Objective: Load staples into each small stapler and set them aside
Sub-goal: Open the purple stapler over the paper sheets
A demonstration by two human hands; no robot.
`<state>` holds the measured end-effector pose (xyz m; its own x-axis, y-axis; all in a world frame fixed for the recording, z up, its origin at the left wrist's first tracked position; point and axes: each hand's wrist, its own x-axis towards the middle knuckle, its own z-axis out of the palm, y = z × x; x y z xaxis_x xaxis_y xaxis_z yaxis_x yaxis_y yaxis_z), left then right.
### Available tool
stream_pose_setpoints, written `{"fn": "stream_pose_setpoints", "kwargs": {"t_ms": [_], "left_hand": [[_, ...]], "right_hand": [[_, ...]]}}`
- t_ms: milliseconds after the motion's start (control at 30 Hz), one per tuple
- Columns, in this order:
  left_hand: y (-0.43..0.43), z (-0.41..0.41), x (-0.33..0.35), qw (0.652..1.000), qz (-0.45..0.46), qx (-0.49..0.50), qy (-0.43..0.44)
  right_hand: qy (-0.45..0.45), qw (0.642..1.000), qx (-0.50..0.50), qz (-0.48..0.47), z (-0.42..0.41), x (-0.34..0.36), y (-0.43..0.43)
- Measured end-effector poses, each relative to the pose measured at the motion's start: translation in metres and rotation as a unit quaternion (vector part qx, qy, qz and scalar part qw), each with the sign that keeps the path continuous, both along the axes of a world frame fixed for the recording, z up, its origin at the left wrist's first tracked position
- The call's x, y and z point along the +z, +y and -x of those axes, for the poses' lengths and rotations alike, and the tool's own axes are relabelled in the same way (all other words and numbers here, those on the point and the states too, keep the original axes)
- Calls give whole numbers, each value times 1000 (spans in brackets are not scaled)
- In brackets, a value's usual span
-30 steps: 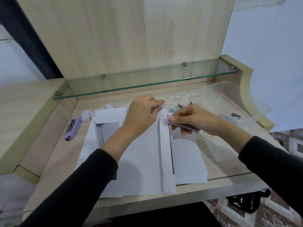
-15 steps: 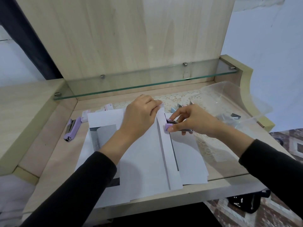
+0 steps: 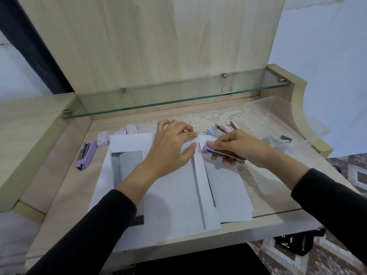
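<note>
desk (image 3: 59,187): papers (image 3: 174,205), purple stapler (image 3: 85,155), staple boxes (image 3: 103,138)

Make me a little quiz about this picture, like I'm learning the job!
1. True or false: the right hand holds a purple stapler.
2. What lies under the left hand? A) paper B) a plate C) a cup
3. Fill in: the other purple stapler lies to the ___ of the paper.

Key: 1 true; 2 A; 3 left.

white paper sheets (image 3: 178,205) on wood desk (image 3: 65,185), lace doily (image 3: 214,116) behind, glass shelf (image 3: 178,96) above, clear tub (image 3: 278,110) rt.
</note>
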<state>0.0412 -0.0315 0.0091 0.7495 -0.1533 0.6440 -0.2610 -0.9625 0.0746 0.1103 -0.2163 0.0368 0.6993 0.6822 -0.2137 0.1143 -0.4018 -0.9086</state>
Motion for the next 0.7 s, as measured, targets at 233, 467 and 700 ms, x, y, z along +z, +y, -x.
{"fn": "stream_pose_setpoints", "kwargs": {"t_ms": [233, 467, 700], "left_hand": [[0, 2, -4, 999, -32, 10, 40], [3, 5, -3, 1000, -5, 2, 31], [0, 7, 0, 1000, -8, -15, 8]], "right_hand": [[13, 998, 58, -3, 1, 2, -2], [-32, 998, 40, 26, -12, 6, -7], [-70, 995, 60, 30, -14, 8, -3]]}}
